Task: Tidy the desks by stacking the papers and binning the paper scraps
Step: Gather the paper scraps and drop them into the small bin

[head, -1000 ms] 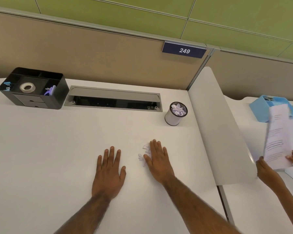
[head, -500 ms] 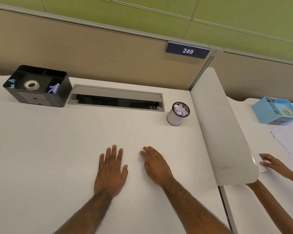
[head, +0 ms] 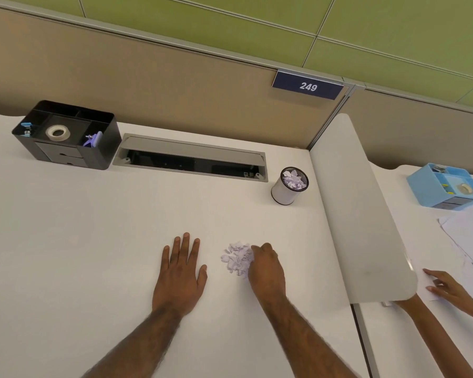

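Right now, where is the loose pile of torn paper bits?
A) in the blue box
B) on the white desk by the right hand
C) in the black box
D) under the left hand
B: the paper scraps sit in a heap on the desk, right against the curled fingers of the right hand, while the left hand lies flat on the desk, apart from them.

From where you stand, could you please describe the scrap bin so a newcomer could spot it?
Below the blue 249 sign, the white desk meets a rounded divider panel. Just left of it stands the scrap bin: a white cylinder, dark-rimmed and holding scraps, unlike the boxy black organiser.
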Motion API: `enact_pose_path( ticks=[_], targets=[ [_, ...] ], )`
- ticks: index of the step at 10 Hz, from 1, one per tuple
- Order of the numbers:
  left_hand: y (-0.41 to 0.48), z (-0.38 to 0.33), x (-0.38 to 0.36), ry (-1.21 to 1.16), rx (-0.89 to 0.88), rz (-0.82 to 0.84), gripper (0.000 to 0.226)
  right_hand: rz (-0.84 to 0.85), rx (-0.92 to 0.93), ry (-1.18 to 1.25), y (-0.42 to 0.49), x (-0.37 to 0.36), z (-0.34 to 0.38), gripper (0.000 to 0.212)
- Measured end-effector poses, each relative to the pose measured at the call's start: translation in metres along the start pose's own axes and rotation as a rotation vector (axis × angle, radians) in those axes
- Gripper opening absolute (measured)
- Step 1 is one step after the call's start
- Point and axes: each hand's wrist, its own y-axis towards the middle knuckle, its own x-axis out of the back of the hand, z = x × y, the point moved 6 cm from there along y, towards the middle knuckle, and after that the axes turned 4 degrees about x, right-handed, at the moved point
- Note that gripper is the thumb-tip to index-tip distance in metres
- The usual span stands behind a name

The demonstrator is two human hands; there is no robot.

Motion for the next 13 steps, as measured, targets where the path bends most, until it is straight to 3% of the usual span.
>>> enact_pose_path(
  ticks=[1, 3, 5, 6, 8, 10, 11, 12, 13],
  targets=[
    [0.0, 0.001, 0.0, 0.007, 0.003, 0.005, 0.069, 0.057, 0.075, -0.073, 0.0, 0.036, 0.037, 0.059],
    [-0.001, 0.0, 0.0, 0.003, 0.001, 0.003, 0.069, 0.235, 0.314, -0.18, -0.001, 0.034, 0.056, 0.062],
    [0.0, 0.001, 0.0, 0.007, 0.006, 0.005, 0.069, 0.37, 0.411, -0.298, -0.006, 0.031, 0.044, 0.097],
    [-0.001, -0.001, 0.0, 0.008, 0.002, 0.002, 0.069, 0.326, 0.493, -0.38, -0.003, 0.025, 0.05, 0.097],
    [-0.001, 0.001, 0.0, 0.001, 0.003, 0.004, 0.069, 0.104, 0.642, -0.35, -0.005, 0.027, 0.064, 0.038],
    [0.0, 0.001, -0.001, 0.005, 0.005, 0.004, 0.068, 0.045, 0.556, -0.349, -0.007, 0.025, 0.057, 0.011],
    [0.0, 0.001, -0.001, 0.002, 0.004, 0.005, 0.068, -0.013, 0.514, -0.318, -0.007, 0.03, 0.052, 0.019],
    [0.0, 0.001, -0.001, 0.006, 0.007, 0.009, 0.068, -0.065, 0.385, -0.106, 0.004, 0.037, 0.038, 0.012],
    [-0.001, 0.001, -0.001, 0.006, 0.007, 0.005, 0.068, -0.14, 0.214, 0.139, 0.012, 0.057, 0.024, 0.021]
  ],
)
